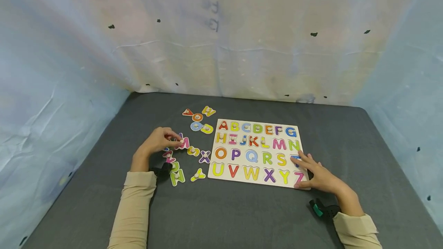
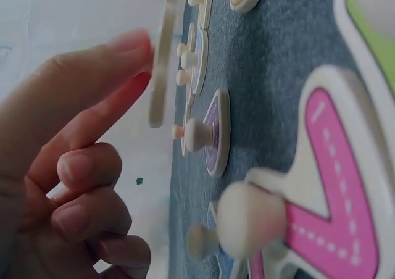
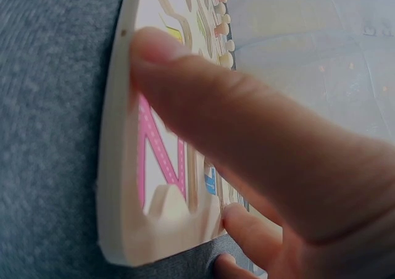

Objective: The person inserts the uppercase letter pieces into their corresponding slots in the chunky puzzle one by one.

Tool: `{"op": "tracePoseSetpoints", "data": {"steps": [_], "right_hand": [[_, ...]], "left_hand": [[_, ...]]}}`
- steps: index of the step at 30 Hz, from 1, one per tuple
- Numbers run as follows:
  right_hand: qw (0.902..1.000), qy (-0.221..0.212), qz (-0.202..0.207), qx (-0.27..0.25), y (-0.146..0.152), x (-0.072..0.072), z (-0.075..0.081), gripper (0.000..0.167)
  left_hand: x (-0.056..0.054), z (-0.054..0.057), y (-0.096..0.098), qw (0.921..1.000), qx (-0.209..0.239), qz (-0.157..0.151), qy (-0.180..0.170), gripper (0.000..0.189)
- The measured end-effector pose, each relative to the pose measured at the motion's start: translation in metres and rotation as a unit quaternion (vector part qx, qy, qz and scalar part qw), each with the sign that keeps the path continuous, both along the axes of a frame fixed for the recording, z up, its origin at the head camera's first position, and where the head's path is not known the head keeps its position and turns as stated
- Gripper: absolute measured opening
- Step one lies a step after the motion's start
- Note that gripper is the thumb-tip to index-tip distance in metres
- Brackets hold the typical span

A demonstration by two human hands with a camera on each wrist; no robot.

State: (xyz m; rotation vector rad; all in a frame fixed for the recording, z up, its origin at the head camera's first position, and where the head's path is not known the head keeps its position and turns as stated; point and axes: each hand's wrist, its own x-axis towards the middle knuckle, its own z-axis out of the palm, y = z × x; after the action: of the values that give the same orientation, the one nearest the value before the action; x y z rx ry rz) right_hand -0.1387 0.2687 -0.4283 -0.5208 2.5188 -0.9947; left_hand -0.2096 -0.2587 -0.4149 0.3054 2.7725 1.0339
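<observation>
Head view: we see the left hand [image 1: 157, 141] pinching a pink letter piece [image 1: 186, 142] between thumb and finger, left of the letter board [image 1: 225, 169]. Loose pieces lie about it on the table [image 1: 242, 218], among them a purple X [image 1: 205, 157] and a yellow Y [image 1: 198, 175]. The right hand [image 1: 322, 178] rests at the board's right end, fingers spread and grasping no letter, thumb at the corner by the Z slot.

Left wrist view: we get what the head view hides. The pinched piece is edge-on and clear of the table, its letter unreadable from here; the other fingers curl toward the palm. A pink piece with a knob [image 2: 248, 220] looms in the foreground.

Right wrist view: we note the thumb on the board's rim, the board's thickness, and the bare pink Z recess [image 3: 162, 152]. Knobs stand up farther along the board.
</observation>
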Motion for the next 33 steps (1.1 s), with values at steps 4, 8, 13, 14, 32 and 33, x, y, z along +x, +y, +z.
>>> {"op": "tracePoseSetpoints", "data": {"steps": [4, 8, 13, 14, 32, 33], "right_hand": [[1.0, 0.004, 0.0, -0.004, 0.001, 0.0, 0.001, 0.09], [1.0, 0.004, -0.001, -0.008, -0.001, 0.002, 0.0, 0.089], [0.9999, -0.003, -0.006, -0.008, -0.004, 0.003, -0.002, 0.09], [0.9999, -0.003, -0.007, -0.008, -0.004, 0.003, -0.002, 0.09], [0.9999, -0.01, -0.006, -0.004, -0.001, 0.002, 0.0, 0.09], [0.9999, -0.01, -0.005, -0.003, -0.001, 0.001, 0.0, 0.09]], "left_hand": [[0.0, 0.003, 0.007, 0.9997, 0.007, 0.006, 0.021, 0.02], [0.003, 0.005, 0.017, 0.9987, 0.024, 0.01, 0.044, 0.019], [0.005, 0.008, 0.04, 0.9966, 0.039, -0.003, 0.073, 0.018], [0.004, 0.009, 0.045, 0.9964, 0.038, -0.01, 0.076, 0.018], [-0.001, 0.022, 0.151, 0.9908, 0.057, -0.093, 0.079, 0.015], [-0.001, 0.022, 0.156, 0.9907, 0.058, -0.096, 0.077, 0.015]]}}
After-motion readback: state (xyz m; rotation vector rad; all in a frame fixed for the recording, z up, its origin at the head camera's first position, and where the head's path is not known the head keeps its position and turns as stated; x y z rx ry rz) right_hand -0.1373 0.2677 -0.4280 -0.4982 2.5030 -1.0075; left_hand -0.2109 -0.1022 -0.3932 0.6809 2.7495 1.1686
